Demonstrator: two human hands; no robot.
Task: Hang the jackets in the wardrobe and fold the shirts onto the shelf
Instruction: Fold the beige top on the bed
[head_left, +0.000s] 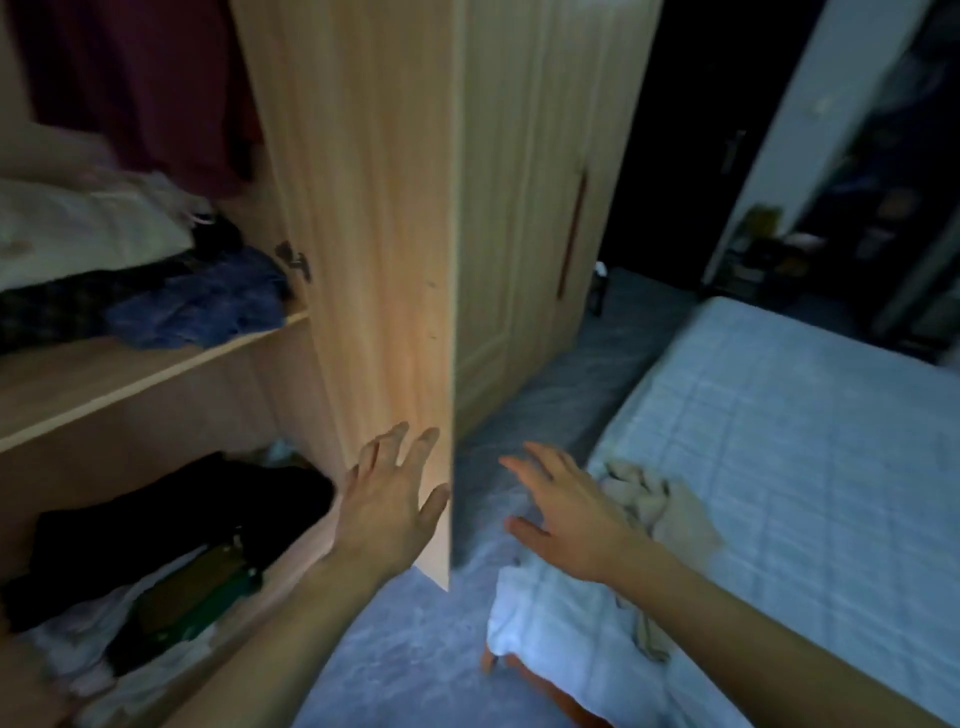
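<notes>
The left hand (387, 506) lay flat against the inner face of the open wardrobe door (374, 260), its grip spread, fingers straight and fanned near the door's lower edge. The right hand (566, 514) hung in the air just past that edge, its grip also spread and holding nothing, above the blue floor (415, 649). Just beside the right hand one pale crumpled garment (654, 499) lay on the near corner of the bed (779, 441), which carried a light blue checked cover. Inside the wardrobe (519, 208) one dark red garment (145, 88) hung at the top. Two shelves showed: the upper shelf (156, 374) held a white, a dark and a blue piece in a loose pile, and the lower shelf held dark and white clothes.
</notes>
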